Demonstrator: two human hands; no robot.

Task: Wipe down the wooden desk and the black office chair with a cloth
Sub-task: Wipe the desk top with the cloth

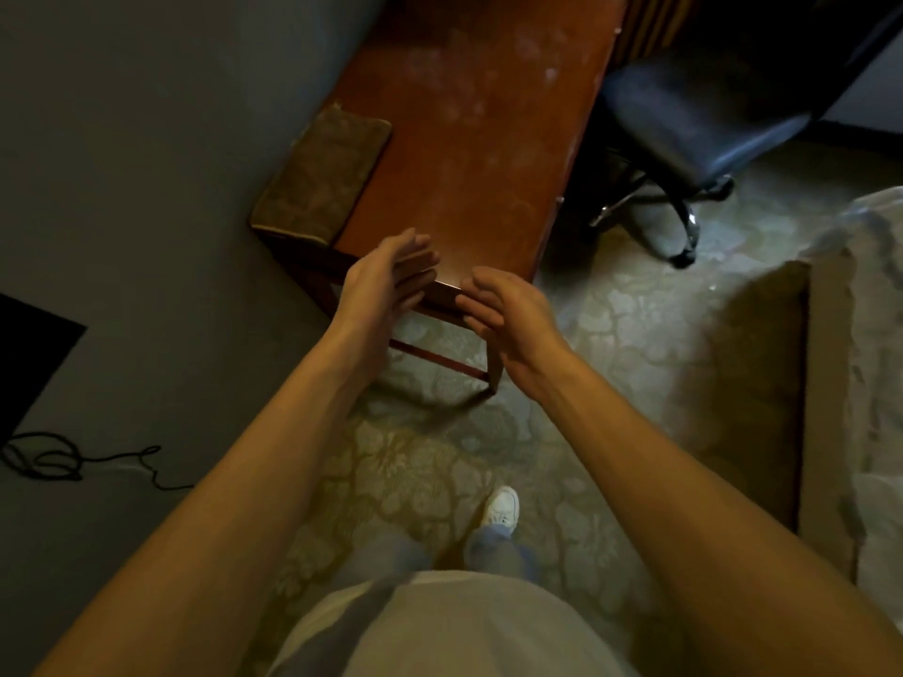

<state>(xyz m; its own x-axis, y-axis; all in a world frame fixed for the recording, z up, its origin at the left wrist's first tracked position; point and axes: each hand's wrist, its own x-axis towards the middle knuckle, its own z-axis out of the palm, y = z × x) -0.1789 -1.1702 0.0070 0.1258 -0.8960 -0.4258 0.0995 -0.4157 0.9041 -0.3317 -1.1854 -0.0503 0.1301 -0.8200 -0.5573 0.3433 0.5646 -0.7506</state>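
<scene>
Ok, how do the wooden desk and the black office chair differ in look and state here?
The wooden desk is reddish-brown with a flat, glossy top showing pale dusty smears; the black office chair has a dark padded seat with a faint grey film. The desk stands on straight legs, the chair on a wheeled base. A folded brownish cloth lies on the desk; nothing lies on the chair. Neither hand touches either.

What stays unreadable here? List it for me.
Head view only:
- Black office chair: backrest lost in shadow, blurred.
- Reddish wooden desk: far end cut off by the top edge.
- Cloth: none identifiable; open left hand and right hand hold nothing.
- Brown patterned pad on the desk: material unclear.
</scene>
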